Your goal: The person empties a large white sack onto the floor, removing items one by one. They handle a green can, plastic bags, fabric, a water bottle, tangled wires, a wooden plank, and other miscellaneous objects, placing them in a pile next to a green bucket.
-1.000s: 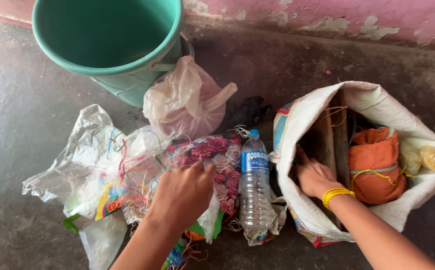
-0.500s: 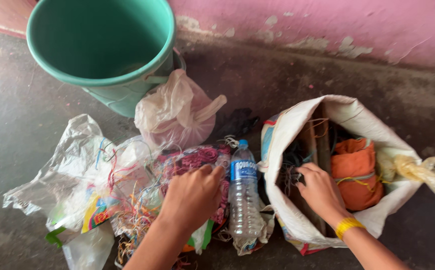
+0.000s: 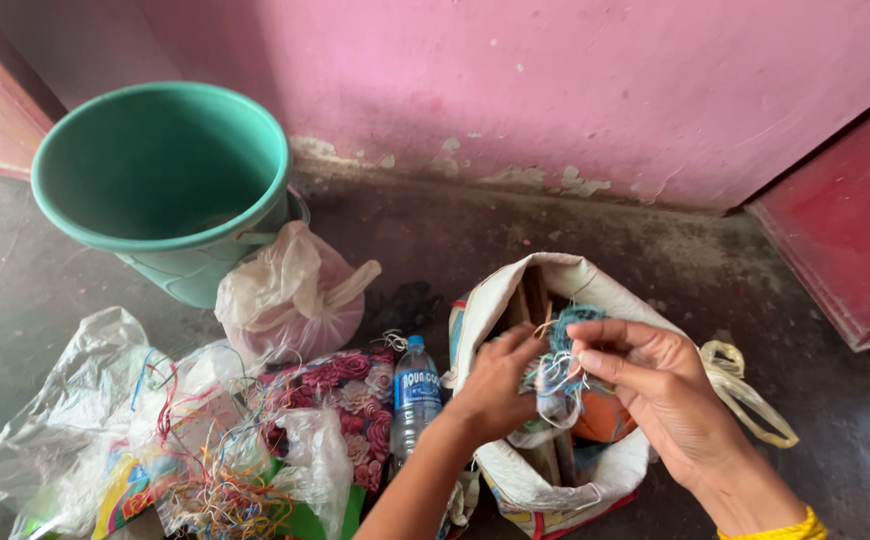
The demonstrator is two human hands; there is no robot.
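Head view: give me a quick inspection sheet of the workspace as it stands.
Surface: dark, worn concrete floor.
Job's things: tangled bundle of thin coloured threads, held above the open white sack.
Clutter: green bucket, tied pinkish plastic bag, water bottle, floral pouch, clear bags with loose coloured threads.
Grippers: left hand and right hand both pinch the bundle; yellow bangle on the right wrist.
Cables: nothing seen.
Surroundings: pink wall with peeling paint, red door at right.
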